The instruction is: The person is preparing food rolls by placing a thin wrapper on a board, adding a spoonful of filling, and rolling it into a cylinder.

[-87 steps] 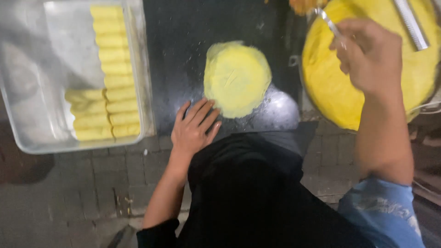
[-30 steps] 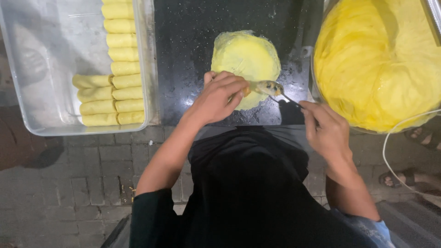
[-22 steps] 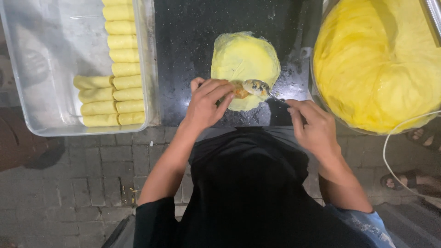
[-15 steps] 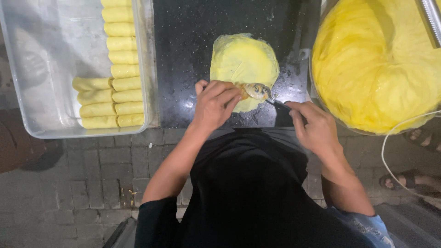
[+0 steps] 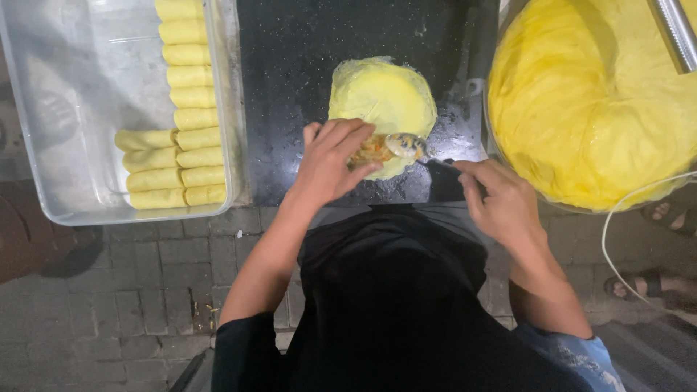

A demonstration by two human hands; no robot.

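Seen from above, the left hand (image 5: 335,160), fingers curled, presses on orange filling (image 5: 370,149) at the near edge of a round thin yellow crepe (image 5: 382,98) on the black stone counter (image 5: 290,72). The right hand (image 5: 501,199) grips a metal spoon (image 5: 406,145), its handle mostly hidden. Left, a clear plastic tray (image 5: 72,109) holds rolled yellow crepes (image 5: 190,94); right, a cut-off bowl of stacked yellow crepes (image 5: 588,109).

Dim surroundings, hard light from above

Light fell brightly on the yellow stack (image 5: 595,109) and clear tray (image 5: 80,109), where it left pale glare, and picked out wet specks on the black board (image 5: 290,87). The paved ground (image 5: 145,290) lay murky. Hands were slightly soft with motion blur; edges bowed a little.
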